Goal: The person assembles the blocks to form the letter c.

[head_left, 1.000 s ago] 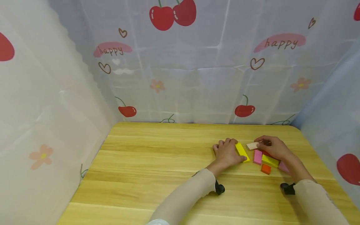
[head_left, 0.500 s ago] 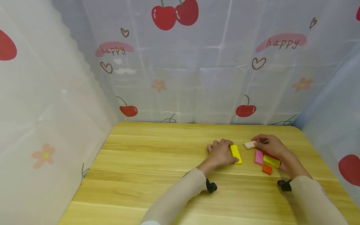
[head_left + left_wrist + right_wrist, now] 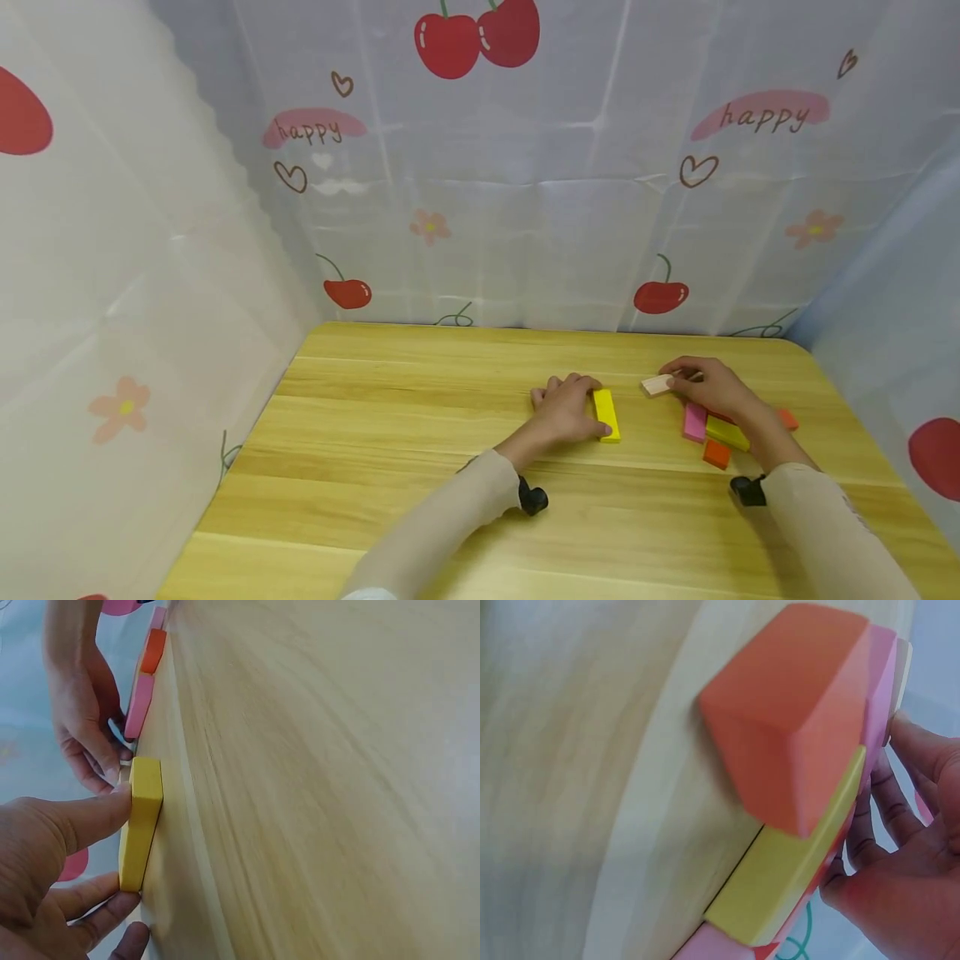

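Observation:
My left hand [image 3: 566,412] pinches a bright yellow block [image 3: 607,417] lengthwise, thumb at the near end and fingertips at the far end. In the left wrist view, this yellow block [image 3: 141,825] stands on the wooden tabletop. To its right, my right hand [image 3: 708,385] pinches a pale bare-wood block [image 3: 655,385] between thumb and fingers. Under and in front of that hand lie a pink block [image 3: 694,422], a darker yellow block [image 3: 727,433] and an orange block [image 3: 716,454]. A red block [image 3: 722,415] is mostly hidden behind them.
Another orange-red block [image 3: 787,418] shows just right of my right wrist. The wooden table [image 3: 420,433] ends at the back against a white curtain [image 3: 525,233] printed with cherries. More curtain hangs at both sides.
My left hand has drawn the yellow block leftward, away from the cluster, and turned it straighter. My right hand has shifted slightly left with the pale block. An orange-red block has come into view.

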### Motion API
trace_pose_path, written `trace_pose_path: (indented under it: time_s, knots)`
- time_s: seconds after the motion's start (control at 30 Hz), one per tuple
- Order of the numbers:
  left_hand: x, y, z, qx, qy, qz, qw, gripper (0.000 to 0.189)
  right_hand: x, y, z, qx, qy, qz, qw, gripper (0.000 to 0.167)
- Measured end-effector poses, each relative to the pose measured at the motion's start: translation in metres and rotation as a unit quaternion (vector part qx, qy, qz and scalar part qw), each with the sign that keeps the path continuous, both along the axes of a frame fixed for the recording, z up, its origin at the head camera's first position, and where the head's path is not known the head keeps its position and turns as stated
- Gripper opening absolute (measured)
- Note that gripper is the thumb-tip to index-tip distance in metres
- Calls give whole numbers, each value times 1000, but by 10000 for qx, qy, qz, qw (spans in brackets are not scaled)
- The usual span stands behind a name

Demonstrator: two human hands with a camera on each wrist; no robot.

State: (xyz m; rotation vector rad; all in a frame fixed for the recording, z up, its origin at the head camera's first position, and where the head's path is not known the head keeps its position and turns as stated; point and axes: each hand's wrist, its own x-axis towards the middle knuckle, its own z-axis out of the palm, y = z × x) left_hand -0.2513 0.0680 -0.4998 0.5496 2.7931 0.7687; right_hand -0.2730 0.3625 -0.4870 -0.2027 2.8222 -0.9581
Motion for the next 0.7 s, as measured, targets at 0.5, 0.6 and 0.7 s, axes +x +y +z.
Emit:
trace_pose_path:
  time_s: [0.5, 0.6, 0.7]
  knots:
    - [6, -39, -7, 255, -72, -315, 9992, 70, -8, -31, 0, -289, 313, 337, 9985, 24]
    - [7, -48, -5, 331, -87, -316, 9989, 69, -11, -36, -1, -238, 304, 373, 9986, 23]
    - [8, -57, -5, 392, -121, -279, 9988, 69, -14, -42, 0, -277, 270, 429, 9983, 23]
